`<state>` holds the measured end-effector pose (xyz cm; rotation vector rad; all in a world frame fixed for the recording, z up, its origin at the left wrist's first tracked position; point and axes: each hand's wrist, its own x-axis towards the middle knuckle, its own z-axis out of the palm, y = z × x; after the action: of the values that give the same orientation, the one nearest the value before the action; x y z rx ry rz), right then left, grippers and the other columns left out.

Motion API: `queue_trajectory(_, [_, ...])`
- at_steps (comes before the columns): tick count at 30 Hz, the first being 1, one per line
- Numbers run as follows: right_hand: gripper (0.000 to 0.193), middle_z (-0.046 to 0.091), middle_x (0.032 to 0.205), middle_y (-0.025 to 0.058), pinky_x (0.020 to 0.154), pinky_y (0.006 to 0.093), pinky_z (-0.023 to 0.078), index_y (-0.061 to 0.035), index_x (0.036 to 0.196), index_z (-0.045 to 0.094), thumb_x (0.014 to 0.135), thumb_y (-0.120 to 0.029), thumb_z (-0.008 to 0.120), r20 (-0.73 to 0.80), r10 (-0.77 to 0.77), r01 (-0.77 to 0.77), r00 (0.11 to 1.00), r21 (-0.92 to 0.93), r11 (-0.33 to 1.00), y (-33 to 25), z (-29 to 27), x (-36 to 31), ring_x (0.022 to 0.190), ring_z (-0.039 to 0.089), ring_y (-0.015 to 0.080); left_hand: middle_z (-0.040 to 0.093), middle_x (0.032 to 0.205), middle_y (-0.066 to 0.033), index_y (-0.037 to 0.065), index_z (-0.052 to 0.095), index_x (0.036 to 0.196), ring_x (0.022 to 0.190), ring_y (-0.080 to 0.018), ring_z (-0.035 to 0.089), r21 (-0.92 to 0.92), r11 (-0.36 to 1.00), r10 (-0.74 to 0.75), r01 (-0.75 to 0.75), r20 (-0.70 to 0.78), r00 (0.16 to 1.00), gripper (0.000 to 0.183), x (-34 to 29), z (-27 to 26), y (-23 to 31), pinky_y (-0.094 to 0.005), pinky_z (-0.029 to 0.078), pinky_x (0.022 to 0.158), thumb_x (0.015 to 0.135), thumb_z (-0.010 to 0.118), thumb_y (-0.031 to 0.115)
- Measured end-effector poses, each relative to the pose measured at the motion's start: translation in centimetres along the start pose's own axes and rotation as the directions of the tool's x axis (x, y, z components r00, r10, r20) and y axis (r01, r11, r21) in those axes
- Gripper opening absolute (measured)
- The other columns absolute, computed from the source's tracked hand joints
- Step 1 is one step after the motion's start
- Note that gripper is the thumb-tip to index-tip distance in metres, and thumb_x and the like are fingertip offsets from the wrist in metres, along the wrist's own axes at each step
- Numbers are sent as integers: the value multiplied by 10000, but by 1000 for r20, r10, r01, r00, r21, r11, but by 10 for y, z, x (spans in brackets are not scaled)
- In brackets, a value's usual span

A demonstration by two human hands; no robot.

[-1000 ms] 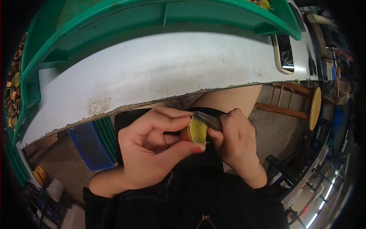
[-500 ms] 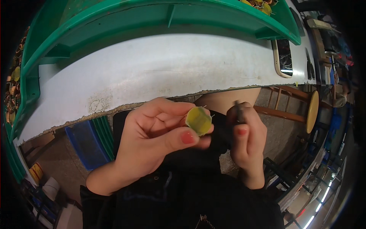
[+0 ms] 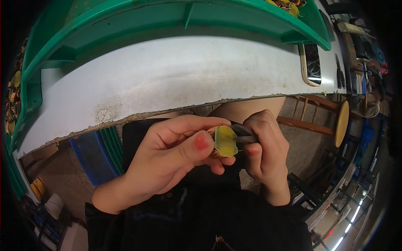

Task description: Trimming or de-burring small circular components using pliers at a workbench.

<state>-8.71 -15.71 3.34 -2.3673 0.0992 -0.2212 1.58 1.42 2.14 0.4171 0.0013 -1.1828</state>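
The left hand [image 3: 167,154] pinches a copper-wound coil with a flat yellow face [image 3: 225,143], mid-frame, right of its palm; the right hand [image 3: 268,146] grips dark metal pliers [image 3: 247,139], their tips, as I see it, at the coil's right edge. Above, a chipped white worktop [image 3: 167,79] bears a long green plastic tray [image 3: 138,27]; a round-seated wooden stool [image 3: 342,123] stands frame-right.

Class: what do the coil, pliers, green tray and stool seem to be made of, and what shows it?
Coil: copper-coloured wire in fine turns, likely metal; its yellow end plate looks smooth, perhaps plastic.
Pliers: probably steel, with a dull grey sheen.
Green tray: likely moulded plastic, semi-gloss, evenly coloured, ribbed.
Stool: seemingly varnished wood, brown rails, yellowish seat.
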Motion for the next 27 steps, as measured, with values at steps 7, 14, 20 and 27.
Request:
queue_trajectory(7, [273, 508, 804, 104, 669, 314, 407, -10, 881, 546, 852, -280, 577, 9, -19, 20, 1000, -48, 999, -3, -1, 4, 685, 450, 252, 617, 990, -184, -65, 500, 1201, 826, -222, 622, 78, 997, 7, -4, -40, 999, 328, 1, 1, 0, -270, 535, 697, 906, 548, 71])
queue_trajectory(14, [285, 499, 792, 103, 655, 320, 407, -10, 870, 545, 846, -291, 583, 0, -128, 128, 992, -50, 991, 3, -2, 7, 674, 445, 250, 631, 944, -180, -67, 514, 1185, 780, -206, 623, 148, 988, -32, 35, -27, 999, 325, 2, -1, 3, -249, 533, 678, 888, 570, 52])
queue_trajectory(20, [263, 497, 760, 94, 612, 319, 412, -19, 825, 530, 831, -271, 605, 47, -108, 112, 993, -94, 989, 2, -6, 6, 642, 453, 249, 630, 946, -184, -70, 518, 1168, 794, -201, 627, 209, 977, -30, 35, -31, 999, 334, 4, -1, 3, -238, 538, 688, 856, 599, 13])
queue_trajectory(27, [258, 490, 709, 82, 567, 315, 411, -32, 782, 509, 811, -259, 629, 69, -9, 15, 998, -80, 997, 5, 0, 8, 594, 445, 242, 589, 1033, -180, -70, 494, 1145, 869, -209, 627, 322, 940, 141, -110, -73, 987, 419, 3, 8, -5, -256, 554, 756, 758, 643, -127])
